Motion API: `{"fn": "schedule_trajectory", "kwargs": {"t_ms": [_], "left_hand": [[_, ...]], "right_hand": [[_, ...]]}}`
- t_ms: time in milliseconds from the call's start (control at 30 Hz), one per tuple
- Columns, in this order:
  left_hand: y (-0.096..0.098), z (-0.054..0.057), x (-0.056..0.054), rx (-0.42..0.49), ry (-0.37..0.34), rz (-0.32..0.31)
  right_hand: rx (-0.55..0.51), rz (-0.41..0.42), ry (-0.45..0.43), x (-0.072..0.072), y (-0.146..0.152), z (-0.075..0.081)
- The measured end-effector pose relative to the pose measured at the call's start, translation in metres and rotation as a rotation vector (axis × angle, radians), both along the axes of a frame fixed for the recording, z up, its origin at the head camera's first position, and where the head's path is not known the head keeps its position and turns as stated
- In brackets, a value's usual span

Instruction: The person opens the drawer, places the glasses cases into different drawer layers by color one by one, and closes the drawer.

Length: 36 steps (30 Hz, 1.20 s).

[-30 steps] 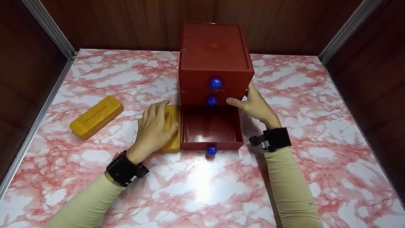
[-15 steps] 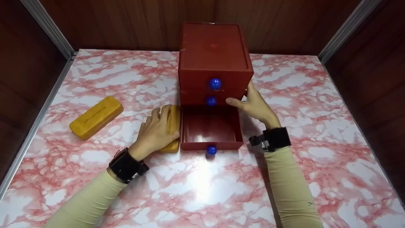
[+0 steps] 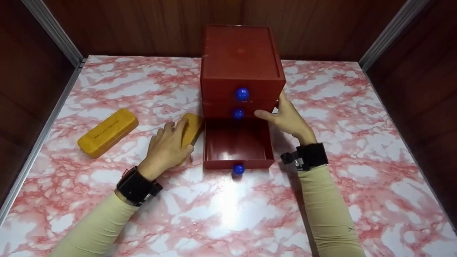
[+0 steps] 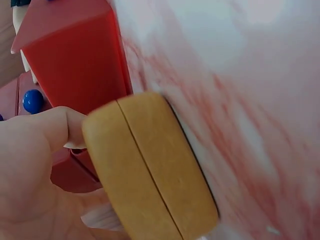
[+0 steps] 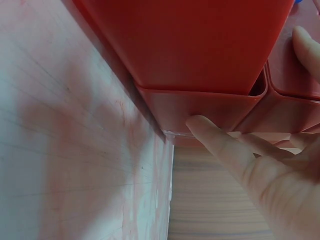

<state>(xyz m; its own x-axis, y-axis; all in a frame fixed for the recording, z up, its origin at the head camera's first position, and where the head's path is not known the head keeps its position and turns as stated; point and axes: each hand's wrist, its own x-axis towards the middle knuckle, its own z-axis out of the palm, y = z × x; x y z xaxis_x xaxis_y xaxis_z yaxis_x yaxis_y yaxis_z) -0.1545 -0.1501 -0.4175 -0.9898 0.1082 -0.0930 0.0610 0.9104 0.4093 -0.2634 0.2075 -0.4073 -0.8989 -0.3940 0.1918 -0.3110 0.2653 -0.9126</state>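
My left hand point(image 3: 166, 148) grips a mustard-yellow glasses case point(image 3: 192, 128) by its sides, thumb on the near side. In the left wrist view the case point(image 4: 150, 165) shows a seam along its end and stands tilted at the table, beside the drawer. A dark red drawer cabinet point(image 3: 242, 53) with blue knobs stands at the back middle; its bottom drawer point(image 3: 238, 165) is pulled out with nothing inside. My right hand point(image 3: 289, 119) rests on the cabinet's right side, fingers straight along the side wall and thumb at the front of the middle drawer.
A second yellow glasses case point(image 3: 108, 132) lies at an angle on the left of the red-and-white marbled table point(image 3: 357, 192). Dark wood panels point(image 3: 321, 28) with metal corner strips enclose the back and sides.
My left hand has closed its grip on the glasses case beside the drawer and drawn it left, turning and tilting it. The right hand and the cabinet have stayed in place.
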Motion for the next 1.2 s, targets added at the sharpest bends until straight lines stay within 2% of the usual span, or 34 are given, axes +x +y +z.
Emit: {"fn": "schedule_trajectory", "kwargs": {"t_ms": [400,667,867,1200], "left_hand": [[-0.017,-0.003,0.003,-0.05,0.07,-0.026],[-0.027,-0.006,0.005,-0.06,0.122,-0.104],[-0.031,-0.012,0.007,-0.091,0.184,-0.156],[-0.032,-0.008,0.007,-0.079,0.153,-0.158]], "right_hand": [[-0.012,0.0,-0.008,0.001,-0.001,0.0],[-0.003,0.002,0.009,0.0,-0.001,0.0],[0.004,-0.001,0.01,0.0,-0.001,0.0],[0.003,0.003,0.007,-0.001,0.0,-0.001]]}}
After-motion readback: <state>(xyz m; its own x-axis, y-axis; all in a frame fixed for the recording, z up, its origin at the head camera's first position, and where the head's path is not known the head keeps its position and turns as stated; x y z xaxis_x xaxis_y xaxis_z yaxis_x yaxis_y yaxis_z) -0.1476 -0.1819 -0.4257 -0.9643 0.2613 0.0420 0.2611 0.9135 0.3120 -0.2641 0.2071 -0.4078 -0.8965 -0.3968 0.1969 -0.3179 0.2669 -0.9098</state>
